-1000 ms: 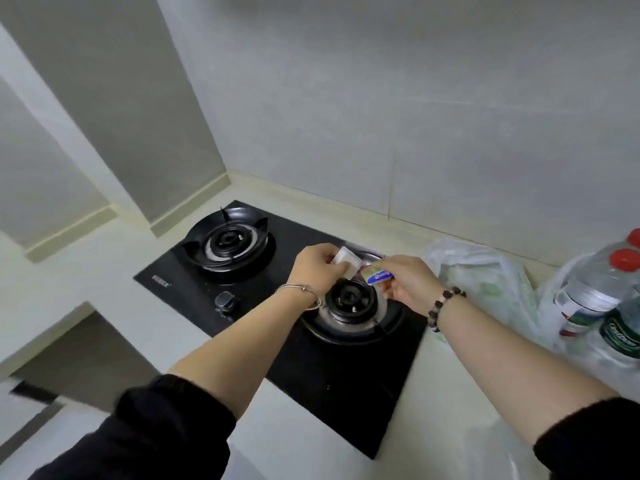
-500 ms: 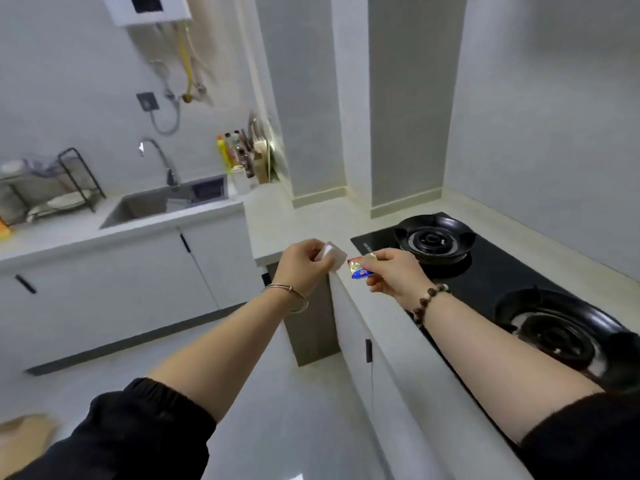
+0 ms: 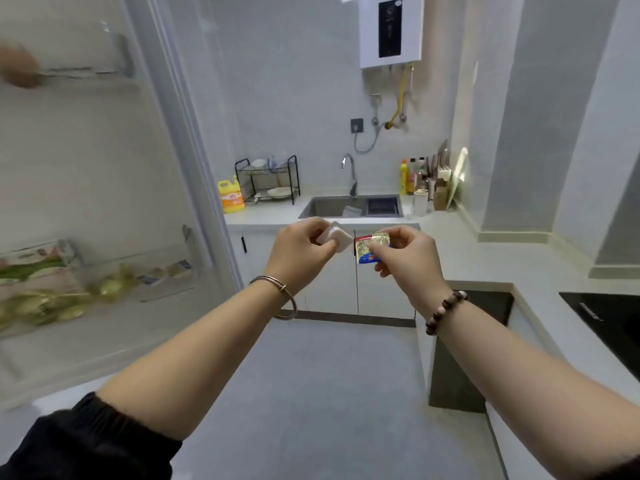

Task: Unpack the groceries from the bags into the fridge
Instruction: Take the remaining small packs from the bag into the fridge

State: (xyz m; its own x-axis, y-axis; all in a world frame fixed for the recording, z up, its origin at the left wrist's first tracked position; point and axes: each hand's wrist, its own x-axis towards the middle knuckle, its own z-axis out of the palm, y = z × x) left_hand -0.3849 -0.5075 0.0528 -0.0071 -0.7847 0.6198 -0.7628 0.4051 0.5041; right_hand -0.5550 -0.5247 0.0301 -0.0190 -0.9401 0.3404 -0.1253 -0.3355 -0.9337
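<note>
Currently in transit to the fridge: left hand [image 3: 300, 252] pinched on a white packet [image 3: 335, 236]; right hand [image 3: 401, 258] pinched on a gold-and-blue packet [image 3: 370, 249], both at chest height. Next move, judged: turn left to the open fridge door [image 3: 104, 168], whose lower shelf [image 3: 162, 278] already looks crowded. Sink [image 3: 349, 206] ahead; path clear.

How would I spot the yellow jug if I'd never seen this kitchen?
Find the sink at the far counter, under the tap. Look left past the black dish rack. The yellow jug stands on the counter right beside the rack, next to the open fridge door. It is the only bright yellow thing with an orange label at that end.
</note>
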